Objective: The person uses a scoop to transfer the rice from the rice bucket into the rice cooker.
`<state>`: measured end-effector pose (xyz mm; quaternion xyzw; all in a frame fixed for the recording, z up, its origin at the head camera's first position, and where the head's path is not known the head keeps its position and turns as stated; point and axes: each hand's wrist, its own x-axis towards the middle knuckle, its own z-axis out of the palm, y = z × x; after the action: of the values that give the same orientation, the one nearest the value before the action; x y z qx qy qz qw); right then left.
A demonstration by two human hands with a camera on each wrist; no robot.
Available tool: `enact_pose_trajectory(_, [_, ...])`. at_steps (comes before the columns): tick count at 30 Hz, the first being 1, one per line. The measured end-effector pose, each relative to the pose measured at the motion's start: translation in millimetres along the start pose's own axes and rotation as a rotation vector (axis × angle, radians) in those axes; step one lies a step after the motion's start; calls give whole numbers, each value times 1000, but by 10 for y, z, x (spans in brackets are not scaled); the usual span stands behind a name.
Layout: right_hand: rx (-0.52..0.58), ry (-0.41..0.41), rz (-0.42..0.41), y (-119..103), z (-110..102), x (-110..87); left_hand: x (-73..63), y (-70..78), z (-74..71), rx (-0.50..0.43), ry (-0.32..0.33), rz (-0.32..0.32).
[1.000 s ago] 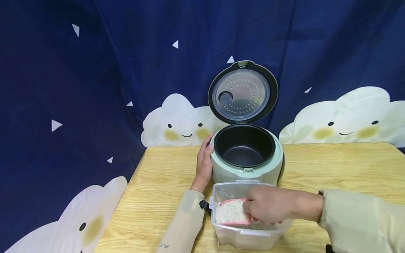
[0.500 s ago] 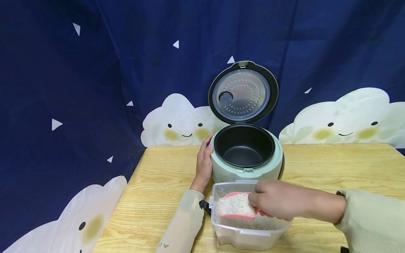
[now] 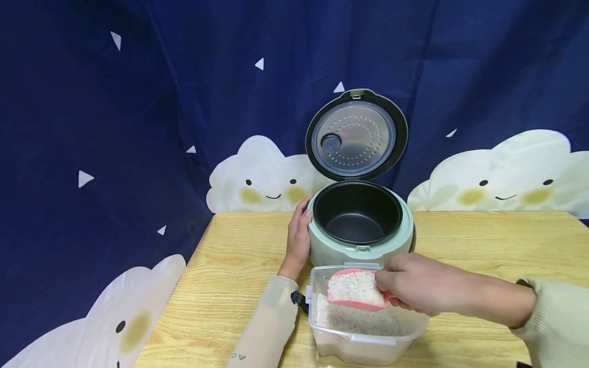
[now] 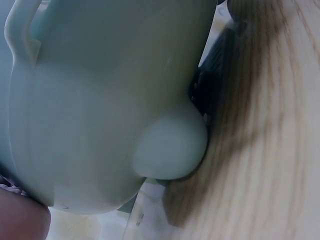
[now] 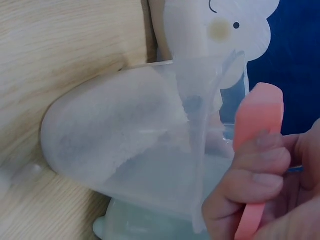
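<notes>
My right hand (image 3: 418,283) grips the handle of a pink scoop (image 3: 361,305) heaped with white rice (image 3: 354,286). The scoop is over a clear plastic bin (image 3: 347,350) with more rice (image 3: 354,321) at its bottom. The right wrist view shows curled fingers (image 5: 250,187) around the pink handle. Behind the bin stands a pale green rice cooker (image 3: 333,250), its lid (image 3: 356,135) raised. The dark inner pot (image 3: 356,222) looks bare inside. My left hand (image 3: 299,240) rests along the cooker's left side with fingers extended; the left wrist view mostly shows the cooker's body (image 4: 100,110).
A wooden table (image 3: 248,255) bears the cooker and bin. Directly behind it hangs a dark blue curtain (image 3: 257,97) printed with white clouds. The bin's far rim is close against the cooker's front.
My right hand has lifted the rice-filled scoop from the rice in the bin, moving up and rightward. The left hand keeps its place on the cooker.
</notes>
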<state>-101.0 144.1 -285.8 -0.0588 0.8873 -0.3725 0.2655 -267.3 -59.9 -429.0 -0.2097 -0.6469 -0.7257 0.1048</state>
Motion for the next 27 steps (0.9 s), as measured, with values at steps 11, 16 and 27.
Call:
enact_pose_trajectory(11, [163,-68,-15,166,-117,-47,0,-4,3,-12,0,3])
enact_pose_trajectory(16, [167,-53,-30,193,-198,-37,-1,0,-1,8,5,9])
enact_pose_trajectory(27, [183,-37,-62,172,-430,29,-15,22,-1,38,-2,5])
